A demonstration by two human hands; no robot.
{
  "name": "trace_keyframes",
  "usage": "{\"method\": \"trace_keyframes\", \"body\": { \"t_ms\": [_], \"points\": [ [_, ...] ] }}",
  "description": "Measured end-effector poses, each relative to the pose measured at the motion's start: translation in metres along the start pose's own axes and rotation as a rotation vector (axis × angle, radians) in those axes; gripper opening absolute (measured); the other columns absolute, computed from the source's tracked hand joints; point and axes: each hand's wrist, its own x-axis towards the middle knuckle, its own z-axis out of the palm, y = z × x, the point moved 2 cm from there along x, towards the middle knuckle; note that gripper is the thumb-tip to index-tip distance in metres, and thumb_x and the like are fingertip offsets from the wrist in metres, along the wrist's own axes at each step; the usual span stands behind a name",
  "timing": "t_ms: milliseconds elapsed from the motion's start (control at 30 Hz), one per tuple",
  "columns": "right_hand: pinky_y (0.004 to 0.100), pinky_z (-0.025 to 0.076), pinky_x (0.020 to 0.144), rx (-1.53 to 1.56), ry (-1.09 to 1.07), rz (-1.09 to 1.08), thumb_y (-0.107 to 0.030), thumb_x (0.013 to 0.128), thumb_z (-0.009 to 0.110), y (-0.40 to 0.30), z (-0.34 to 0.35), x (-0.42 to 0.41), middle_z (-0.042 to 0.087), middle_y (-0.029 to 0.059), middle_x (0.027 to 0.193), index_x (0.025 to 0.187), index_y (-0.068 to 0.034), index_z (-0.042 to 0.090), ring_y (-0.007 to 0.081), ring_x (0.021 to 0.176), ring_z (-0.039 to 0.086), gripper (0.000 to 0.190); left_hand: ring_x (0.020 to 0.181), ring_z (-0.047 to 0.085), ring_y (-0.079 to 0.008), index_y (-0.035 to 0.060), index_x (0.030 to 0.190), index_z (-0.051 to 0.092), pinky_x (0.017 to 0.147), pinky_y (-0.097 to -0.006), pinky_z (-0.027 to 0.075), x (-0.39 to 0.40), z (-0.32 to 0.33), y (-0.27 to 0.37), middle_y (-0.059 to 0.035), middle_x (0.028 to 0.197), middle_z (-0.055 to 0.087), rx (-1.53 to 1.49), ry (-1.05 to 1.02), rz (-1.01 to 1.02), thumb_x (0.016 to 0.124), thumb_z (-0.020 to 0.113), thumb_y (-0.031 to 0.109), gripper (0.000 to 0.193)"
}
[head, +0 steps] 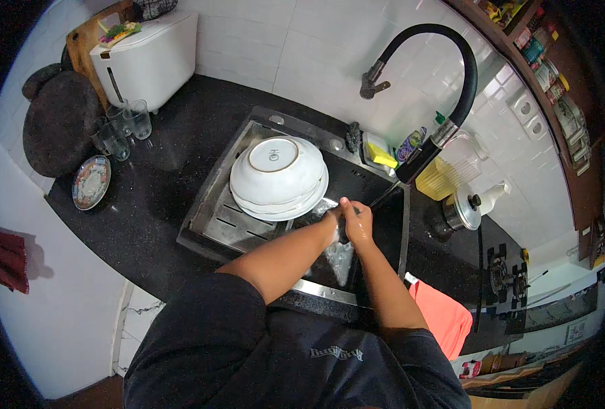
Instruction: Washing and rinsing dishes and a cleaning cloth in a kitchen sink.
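My left hand (332, 228) and my right hand (358, 224) are close together over the right part of the black sink (384, 245). Both look wet, with whitish suds on the left wrist. Something small and dark shows at the right fingers, too hidden to name. What the left fingers do is out of sight. A thin stream of water (384, 195) seems to run from the black tap head (416, 162) towards them. Left of my hands, an upturned white bowl (274, 166) rests on white plates (282, 213). Whitish patches, foam or shine, lie below my hands.
A yellow sponge (381, 155) and a bottle (411, 145) stand behind the sink, with a lidded pot (462, 207) to the right. Drinking glasses (137, 120) and a patterned saucer (91, 182) are on the left counter. A coral cloth (441, 317) hangs at the front edge.
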Motion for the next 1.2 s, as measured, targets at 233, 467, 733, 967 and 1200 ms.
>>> {"method": "trace_keyframes", "body": {
  "t_ms": [233, 467, 733, 967, 1200],
  "points": [
    [0.0425, 0.045, 0.066, -0.449, 0.134, -0.013, -0.039, 0.081, 0.051, 0.012, -0.013, 0.002, 0.060, 0.0216, 0.074, 0.081, -0.004, 0.064, 0.0383, 0.073, 0.058, 0.037, 0.123, 0.031, -0.0228, 0.0091, 0.125, 0.041, 0.098, -0.0396, 0.025, -0.014, 0.018, -0.004, -0.0143, 0.133, 0.035, 0.303, 0.115, 0.002, 0.087, 0.037, 0.047, 0.054],
    [0.0393, 0.046, 0.071, -0.636, -0.140, 0.091, -0.033, 0.079, 0.053, 0.049, -0.025, 0.022, 0.061, 0.0203, 0.085, 0.095, -0.006, 0.060, 0.0360, 0.082, 0.058, 0.031, 0.127, 0.025, -0.0274, 0.0140, 0.130, 0.034, 0.099, -0.0494, 0.020, -0.012, 0.011, 0.017, -0.0127, 0.138, 0.027, 0.701, 0.221, 0.175, 0.084, 0.039, 0.051, 0.059],
    [0.0380, 0.046, 0.072, -0.314, -0.267, -0.012, -0.023, 0.058, 0.071, 0.037, -0.034, 0.036, 0.059, 0.0221, 0.090, 0.101, -0.005, 0.053, 0.0351, 0.086, 0.058, 0.051, 0.103, 0.043, -0.0164, 0.0126, 0.097, 0.052, 0.090, -0.0324, 0.030, -0.001, 0.014, 0.019, -0.0048, 0.103, 0.049, 0.780, -0.208, 0.525, 0.085, 0.039, 0.029, 0.024],
    [0.0357, 0.046, 0.066, -0.254, 0.037, -0.102, -0.009, 0.065, 0.068, -0.024, -0.040, 0.022, 0.058, 0.0180, 0.083, 0.094, -0.002, 0.051, 0.0301, 0.076, 0.060, 0.035, 0.089, 0.051, -0.0243, 0.0105, 0.107, 0.048, 0.082, -0.0508, 0.041, 0.000, -0.002, 0.006, -0.0109, 0.100, 0.049, 0.220, 0.209, -0.260, 0.084, 0.042, 0.043, 0.040],
    [0.0364, 0.045, 0.066, -0.208, -0.136, -0.167, -0.039, 0.077, 0.059, -0.037, 0.000, -0.034, 0.059, 0.0184, 0.070, 0.074, 0.000, 0.060, 0.0344, 0.073, 0.058, 0.039, 0.075, 0.060, -0.0240, 0.0107, 0.094, 0.054, 0.068, -0.0386, 0.049, 0.039, -0.024, -0.015, -0.0113, 0.087, 0.060, -0.038, -0.483, -0.019, 0.083, 0.043, 0.042, 0.035]
  ]
}}
